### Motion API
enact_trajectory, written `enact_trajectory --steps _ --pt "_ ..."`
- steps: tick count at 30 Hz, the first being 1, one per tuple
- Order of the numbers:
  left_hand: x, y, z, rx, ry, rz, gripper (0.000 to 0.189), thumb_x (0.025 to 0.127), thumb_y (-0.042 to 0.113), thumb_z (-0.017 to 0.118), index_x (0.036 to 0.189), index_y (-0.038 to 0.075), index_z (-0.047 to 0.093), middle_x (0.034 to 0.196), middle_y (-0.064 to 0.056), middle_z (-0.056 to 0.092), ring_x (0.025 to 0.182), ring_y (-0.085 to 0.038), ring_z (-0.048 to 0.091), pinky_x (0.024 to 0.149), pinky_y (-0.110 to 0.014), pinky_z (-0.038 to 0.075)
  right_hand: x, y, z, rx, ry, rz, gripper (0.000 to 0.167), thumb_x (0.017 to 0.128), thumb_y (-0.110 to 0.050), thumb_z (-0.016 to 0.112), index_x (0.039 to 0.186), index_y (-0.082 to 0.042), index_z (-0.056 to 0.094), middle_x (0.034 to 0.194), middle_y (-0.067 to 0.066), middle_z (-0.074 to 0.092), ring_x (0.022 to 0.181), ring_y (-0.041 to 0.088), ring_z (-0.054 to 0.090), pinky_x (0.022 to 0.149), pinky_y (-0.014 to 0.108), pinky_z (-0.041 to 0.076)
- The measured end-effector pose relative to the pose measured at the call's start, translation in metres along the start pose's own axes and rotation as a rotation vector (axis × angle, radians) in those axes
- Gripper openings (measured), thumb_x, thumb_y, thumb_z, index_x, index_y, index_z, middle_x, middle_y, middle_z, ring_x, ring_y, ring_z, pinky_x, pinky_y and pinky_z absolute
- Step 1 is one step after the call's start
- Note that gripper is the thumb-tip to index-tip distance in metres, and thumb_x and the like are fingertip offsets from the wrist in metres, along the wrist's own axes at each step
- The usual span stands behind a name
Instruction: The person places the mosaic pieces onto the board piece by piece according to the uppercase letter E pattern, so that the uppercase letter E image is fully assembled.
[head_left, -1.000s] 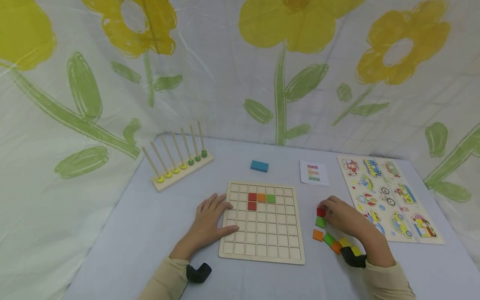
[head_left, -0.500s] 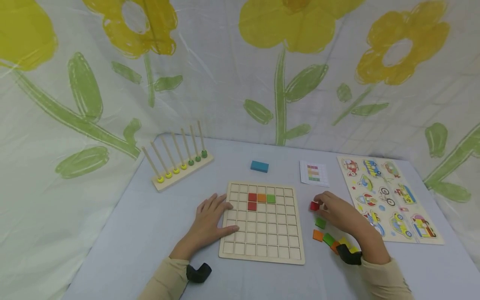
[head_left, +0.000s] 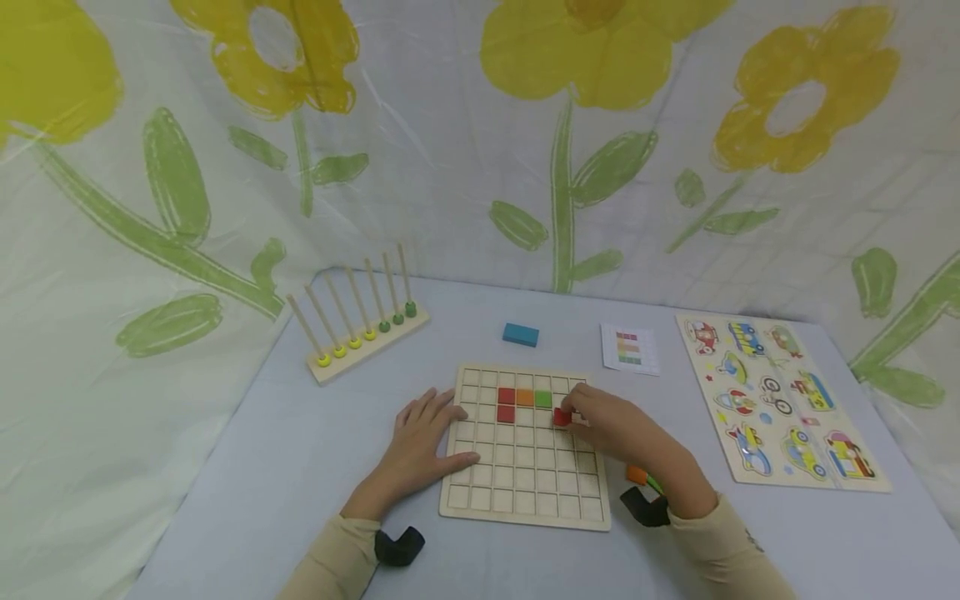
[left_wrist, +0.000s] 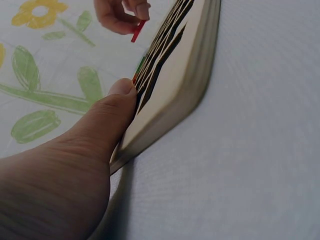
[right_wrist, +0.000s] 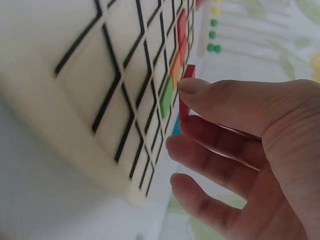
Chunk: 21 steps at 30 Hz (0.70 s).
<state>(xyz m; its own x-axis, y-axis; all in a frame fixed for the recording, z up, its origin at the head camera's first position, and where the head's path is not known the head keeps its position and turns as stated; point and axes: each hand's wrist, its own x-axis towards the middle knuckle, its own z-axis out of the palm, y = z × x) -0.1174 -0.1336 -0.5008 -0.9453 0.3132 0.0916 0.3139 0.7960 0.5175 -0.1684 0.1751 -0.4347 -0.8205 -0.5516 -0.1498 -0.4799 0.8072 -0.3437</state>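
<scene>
A wooden grid board lies on the table. Two red tiles, an orange tile and a green tile sit in its cells near the far side. My left hand rests along the board's left edge, its fingers spread and the thumb on the board's face. Between thumb and fingertips, my right hand pinches another red tile over the board's right part. In the right wrist view this red tile is held on edge, just off the grid's surface.
Loose tiles, an orange tile among them, lie right of the board, partly hidden by my right arm. Behind stand a bead rack, a blue block and a pattern card. A vehicle puzzle board lies at the right.
My right hand has lifted the red tile from the loose tiles and carried it left over the board. My left hand has stayed in place.
</scene>
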Motion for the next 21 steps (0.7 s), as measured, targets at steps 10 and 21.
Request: enact_trajectory --steps 10,21 --pt "-0.001 0.001 -0.002 -0.006 -0.012 -0.001 0.061 0.081 0.061 0.065 0.124 0.021 0.052 0.153 -0.007 0.034 0.145 -0.033 0.017 0.112 -0.056 0.013 0.019 -0.026 0.014 -0.014 0.031 -0.178 0.015 0.089 -0.025 0.069 0.102 -0.020 0.065 0.091 -0.015 0.056 0.077 0.002 0.050 0.071 0.021 0.048" --pt "-0.001 0.000 -0.001 0.005 0.009 0.018 0.059 0.080 0.061 0.065 0.123 0.021 0.053 0.152 -0.007 0.035 0.144 -0.033 0.020 0.112 -0.057 0.015 0.029 -0.044 0.019 -0.078 0.034 -0.313 0.010 0.088 -0.021 0.070 0.096 -0.020 0.065 0.091 -0.011 0.055 0.079 0.005 0.051 0.072 0.022 0.048"
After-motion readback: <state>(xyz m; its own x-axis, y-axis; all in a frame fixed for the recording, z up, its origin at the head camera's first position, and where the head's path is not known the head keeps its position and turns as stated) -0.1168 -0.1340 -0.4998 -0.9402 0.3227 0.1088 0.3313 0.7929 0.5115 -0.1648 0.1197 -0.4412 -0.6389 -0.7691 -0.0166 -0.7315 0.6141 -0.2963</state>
